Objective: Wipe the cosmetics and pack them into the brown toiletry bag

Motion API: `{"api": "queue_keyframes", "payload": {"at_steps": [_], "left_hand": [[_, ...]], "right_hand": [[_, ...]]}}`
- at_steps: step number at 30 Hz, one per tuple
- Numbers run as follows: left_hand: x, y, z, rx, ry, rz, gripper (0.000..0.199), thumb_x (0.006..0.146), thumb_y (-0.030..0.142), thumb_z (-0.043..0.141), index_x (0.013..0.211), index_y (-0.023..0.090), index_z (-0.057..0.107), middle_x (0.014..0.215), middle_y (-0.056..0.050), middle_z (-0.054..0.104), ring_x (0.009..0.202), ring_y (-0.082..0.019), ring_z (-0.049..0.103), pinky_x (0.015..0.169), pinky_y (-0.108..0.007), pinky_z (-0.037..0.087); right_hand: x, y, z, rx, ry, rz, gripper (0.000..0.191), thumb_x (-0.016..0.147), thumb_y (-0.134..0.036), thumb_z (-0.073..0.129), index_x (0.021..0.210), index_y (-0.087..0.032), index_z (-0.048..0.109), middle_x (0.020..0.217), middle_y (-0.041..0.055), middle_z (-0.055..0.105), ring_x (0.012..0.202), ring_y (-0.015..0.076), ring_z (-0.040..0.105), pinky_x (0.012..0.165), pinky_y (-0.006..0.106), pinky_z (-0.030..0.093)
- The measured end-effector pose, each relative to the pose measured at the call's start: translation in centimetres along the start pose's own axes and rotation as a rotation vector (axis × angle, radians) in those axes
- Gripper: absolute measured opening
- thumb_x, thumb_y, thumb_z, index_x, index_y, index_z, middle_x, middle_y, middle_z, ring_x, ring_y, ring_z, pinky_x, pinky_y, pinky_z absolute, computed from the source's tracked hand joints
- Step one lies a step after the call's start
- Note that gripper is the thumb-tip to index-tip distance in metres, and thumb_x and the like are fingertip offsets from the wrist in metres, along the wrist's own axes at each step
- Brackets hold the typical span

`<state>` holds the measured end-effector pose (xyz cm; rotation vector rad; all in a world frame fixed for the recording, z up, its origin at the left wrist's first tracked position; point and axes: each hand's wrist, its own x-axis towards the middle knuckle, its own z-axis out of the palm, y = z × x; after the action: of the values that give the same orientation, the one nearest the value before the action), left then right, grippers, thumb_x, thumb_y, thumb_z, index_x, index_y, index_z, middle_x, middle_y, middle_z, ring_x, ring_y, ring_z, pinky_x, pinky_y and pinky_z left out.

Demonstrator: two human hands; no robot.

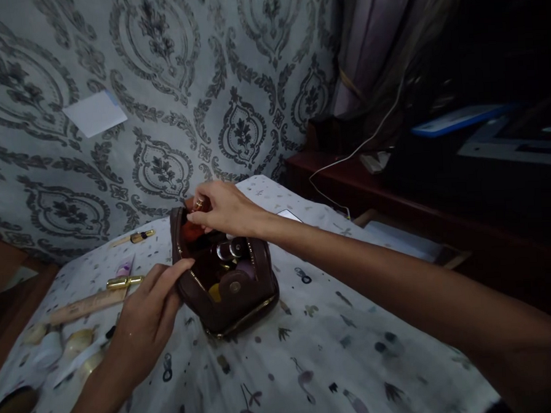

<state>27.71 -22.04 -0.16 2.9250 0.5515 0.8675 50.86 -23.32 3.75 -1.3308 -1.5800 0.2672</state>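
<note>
A dark brown zippered bag (243, 297) lies unzipped on the patterned white cloth (274, 367), with several cosmetic items inside, among them a dark bottle with a silver band (225, 251). My left hand (147, 318) grips the bag's left rim, its fingers at the zipper edge. Over the far left corner of the bag, my right hand (220, 209) is closed round a small reddish bottle with a gold-coloured band (201, 204). Its lower part is hidden by the fingers and the dim light.
Left of the bag lie a beige tube (84, 306), a gold-coloured tube (125, 281), a pen-like item (141, 236), several pale jars and a round dark item (14, 408). A dark red table (339, 178) with a white cable stands at the right.
</note>
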Motion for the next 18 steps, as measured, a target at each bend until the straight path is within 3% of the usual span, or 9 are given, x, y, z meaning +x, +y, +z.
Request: {"api": "queue_keyframes", "payload": {"at_steps": [4, 9, 18], "left_hand": [[0.0, -0.1, 0.1, 0.013, 0.001, 0.027, 0.038, 0.098, 0.019, 0.039, 0.134, 0.026, 0.052, 0.098, -0.005, 0.063, 0.081, -0.017, 0.064, 0.064, -0.024, 0.050], [0.0, 0.0, 0.1, 0.018, -0.013, 0.039, 0.040, 0.099, 0.012, 0.038, 0.135, 0.025, 0.048, 0.098, -0.004, 0.060, 0.082, -0.015, 0.062, 0.066, -0.023, 0.048], [-0.2, -0.4, 0.3, -0.054, -0.010, 0.056, 0.048, 0.098, 0.007, 0.042, 0.141, 0.029, 0.046, 0.091, 0.000, 0.050, 0.078, -0.012, 0.055, 0.068, -0.021, 0.043]], "right_hand": [[-0.7, -1.1, -0.4, -0.073, -0.086, 0.021, 0.017, 0.077, -0.020, 0.070, 0.067, -0.017, 0.057, 0.061, -0.0035, 0.053, 0.063, 0.0126, 0.053, 0.060, 0.023, 0.040], [-1.3, -2.3, -0.7, -0.187, -0.307, 0.038, 0.012, 0.076, -0.024, 0.071, 0.070, -0.015, 0.064, 0.065, -0.0031, 0.058, 0.062, 0.0102, 0.052, 0.057, 0.022, 0.033], [-1.9, -1.5, 1.4, -0.396, -0.496, 0.024, 0.012, 0.076, -0.026, 0.067, 0.084, -0.019, 0.071, 0.078, 0.0017, 0.069, 0.072, 0.0150, 0.059, 0.058, 0.024, 0.030]]}}
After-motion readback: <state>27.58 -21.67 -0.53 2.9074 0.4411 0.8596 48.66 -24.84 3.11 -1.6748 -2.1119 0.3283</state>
